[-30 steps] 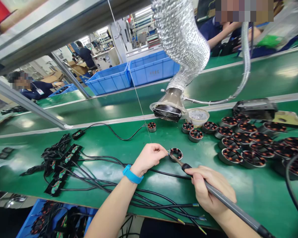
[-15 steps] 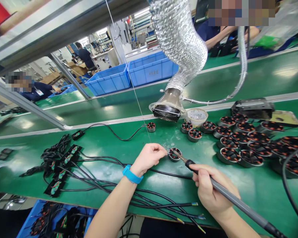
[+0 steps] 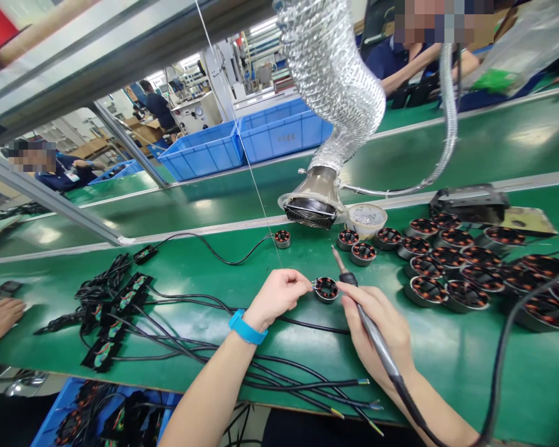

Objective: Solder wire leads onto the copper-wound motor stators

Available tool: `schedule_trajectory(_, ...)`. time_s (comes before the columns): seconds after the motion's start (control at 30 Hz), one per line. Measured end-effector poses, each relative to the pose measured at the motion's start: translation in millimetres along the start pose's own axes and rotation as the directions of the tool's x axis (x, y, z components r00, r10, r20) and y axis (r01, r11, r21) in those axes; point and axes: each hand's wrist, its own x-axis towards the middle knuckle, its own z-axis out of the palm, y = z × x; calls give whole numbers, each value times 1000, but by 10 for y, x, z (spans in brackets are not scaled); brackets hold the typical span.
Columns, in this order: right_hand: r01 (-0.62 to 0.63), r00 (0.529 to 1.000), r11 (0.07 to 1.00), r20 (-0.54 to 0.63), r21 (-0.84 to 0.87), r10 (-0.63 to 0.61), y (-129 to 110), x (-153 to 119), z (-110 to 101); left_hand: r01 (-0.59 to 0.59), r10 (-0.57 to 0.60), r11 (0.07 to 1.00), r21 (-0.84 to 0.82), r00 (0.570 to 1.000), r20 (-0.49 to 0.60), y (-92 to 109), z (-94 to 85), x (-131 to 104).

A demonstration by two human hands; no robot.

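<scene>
The left hand point(image 3: 286, 290) reaches in from the worktop's near edge, wrist bent slightly inward, thumb and forefinger pinched on thin wire ends point(image 3: 313, 285) at the left rim of a motor stator point(image 3: 327, 290). That stator, a short metal ring with dark, spoke-like poles and copper-coloured windings, sits on the worktop point(image 3: 451, 366) between the two hands, roughly midway from near edge to far edge. A smooth blue band point(image 3: 248, 328) circles the left wrist.

The right hand point(image 3: 390, 323) grasps a soldering iron point(image 3: 382, 349) pen-fashion, fingers wrapped near the front of its slim grey handle. The metal tip points up toward the far edge, apart from the stator; the forefinger lies just beside the ring.

Round black cables point(image 3: 307, 388) run from the left part of the worktop toward its near edge, some with coloured cores bared. More stators point(image 3: 427, 290) crowd toward the right edge. Near the far edge, a crinkled foil duct point(image 3: 340, 81) ends in a flared hood point(image 3: 310, 211) beside a pale round bowl point(image 3: 367, 217).
</scene>
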Motion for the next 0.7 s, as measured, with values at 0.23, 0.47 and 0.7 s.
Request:
schedule_trajectory(0.23,-90,989,993,113,-76,98,66,-17,139,-9,9,1000,9,1000,-14,-18,10,2)
schedule_trajectory(0.47,-113,960,994,260,3,108,112,28,216,-34,35,998,62,999,-20,-6,2,-5)
schedule_trajectory(0.7,-95,954,994,291,59,74,183,-4,46,-213,228,953,217,972,-47,-8,7,2)
